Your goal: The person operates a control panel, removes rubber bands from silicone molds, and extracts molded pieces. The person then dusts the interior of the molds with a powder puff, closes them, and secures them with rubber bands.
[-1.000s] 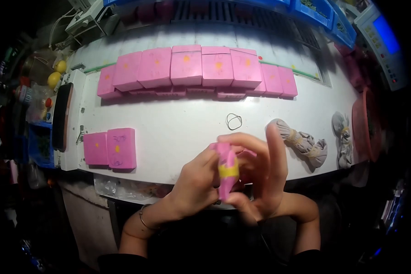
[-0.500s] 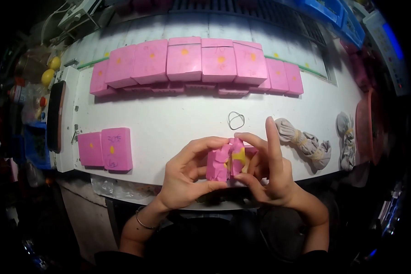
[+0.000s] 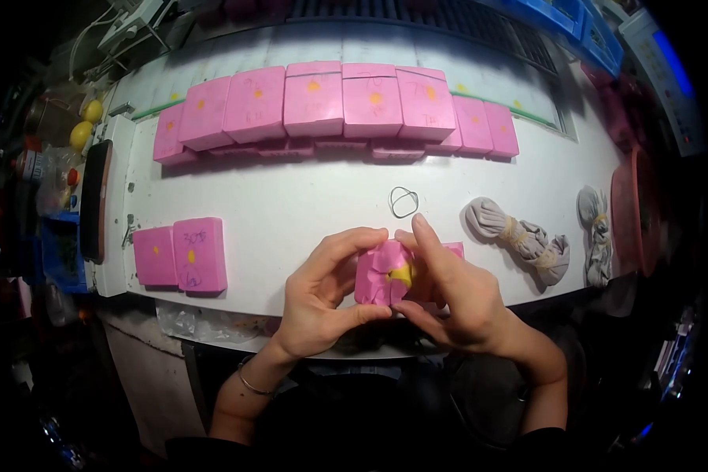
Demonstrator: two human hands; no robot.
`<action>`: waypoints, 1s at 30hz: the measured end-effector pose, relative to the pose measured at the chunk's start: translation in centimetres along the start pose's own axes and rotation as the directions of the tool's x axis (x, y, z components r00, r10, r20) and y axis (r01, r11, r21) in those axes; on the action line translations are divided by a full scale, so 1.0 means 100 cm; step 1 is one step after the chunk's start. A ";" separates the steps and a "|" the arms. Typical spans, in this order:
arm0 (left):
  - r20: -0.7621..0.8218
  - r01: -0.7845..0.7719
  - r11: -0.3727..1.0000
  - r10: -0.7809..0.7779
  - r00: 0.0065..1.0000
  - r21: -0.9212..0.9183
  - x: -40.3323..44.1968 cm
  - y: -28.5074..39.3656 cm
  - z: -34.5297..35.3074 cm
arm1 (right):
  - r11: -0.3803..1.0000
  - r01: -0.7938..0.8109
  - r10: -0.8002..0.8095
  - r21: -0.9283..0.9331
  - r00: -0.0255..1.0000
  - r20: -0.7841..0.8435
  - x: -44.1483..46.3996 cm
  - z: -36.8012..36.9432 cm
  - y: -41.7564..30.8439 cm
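Note:
A small pink rubber mould (image 3: 376, 271) with uneven, cut inner faces is between my hands above the table's near edge. Yellow material (image 3: 401, 273) shows on its right part. My left hand (image 3: 315, 299) grips the left side, thumb below and fingers above. On the right side, my right hand (image 3: 468, 303) pinches the mould, its index finger raised and partly over it. A flat pink corner (image 3: 455, 249) sticks out behind the right fingers; whether it belongs to the same mould I cannot tell. Just beyond the hands lies a thin dark rubber band (image 3: 404, 202).
Several pink mould blocks (image 3: 313, 98) stand in a curved row at the back. Two more blocks (image 3: 200, 253) lie at left, near a phone (image 3: 96, 200). Grey cloth bundles (image 3: 519, 240) tied with bands lie right, beside a reddish basin (image 3: 636, 212).
The gap between the mould's two parts has narrowed as they came together. My right hand has shifted, its raised index finger lowering leftward towards the mould. My left hand keeps its grip.

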State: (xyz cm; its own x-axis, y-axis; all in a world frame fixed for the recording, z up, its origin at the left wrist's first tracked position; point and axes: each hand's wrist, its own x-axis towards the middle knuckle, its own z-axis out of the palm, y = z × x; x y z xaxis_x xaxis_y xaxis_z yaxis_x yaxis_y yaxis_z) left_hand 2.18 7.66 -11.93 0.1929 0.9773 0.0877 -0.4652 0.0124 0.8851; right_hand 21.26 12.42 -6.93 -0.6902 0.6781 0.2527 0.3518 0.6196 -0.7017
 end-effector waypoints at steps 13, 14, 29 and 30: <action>0.067 -0.157 0.897 0.142 0.988 0.413 0.002 0.000 0.009 | 0.974 0.107 -0.106 -0.201 0.994 0.016 0.001 0.005 -0.004; 0.142 -0.225 0.779 0.175 0.974 0.586 0.005 0.002 0.011 | 0.973 0.105 -0.105 -0.204 0.994 0.013 0.001 0.006 -0.007; 0.006 -0.221 0.592 0.343 0.939 0.775 -0.001 -0.012 0.034 | 0.933 -0.136 0.164 -0.333 0.985 0.056 0.001 -0.001 -0.061; 0.003 -0.220 0.589 0.347 0.938 0.777 0.000 -0.004 0.032 | 0.944 -0.154 0.179 -0.291 0.982 0.062 -0.002 -0.007 -0.065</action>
State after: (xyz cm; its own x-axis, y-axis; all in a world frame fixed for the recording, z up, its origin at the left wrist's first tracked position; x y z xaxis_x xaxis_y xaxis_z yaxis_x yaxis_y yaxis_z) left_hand 5.09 6.97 -10.84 0.0218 0.9203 0.3906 0.3552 -0.3723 0.8574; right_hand 19.54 8.52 -1.92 -0.6538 0.7523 0.0814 0.6224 0.5958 -0.5076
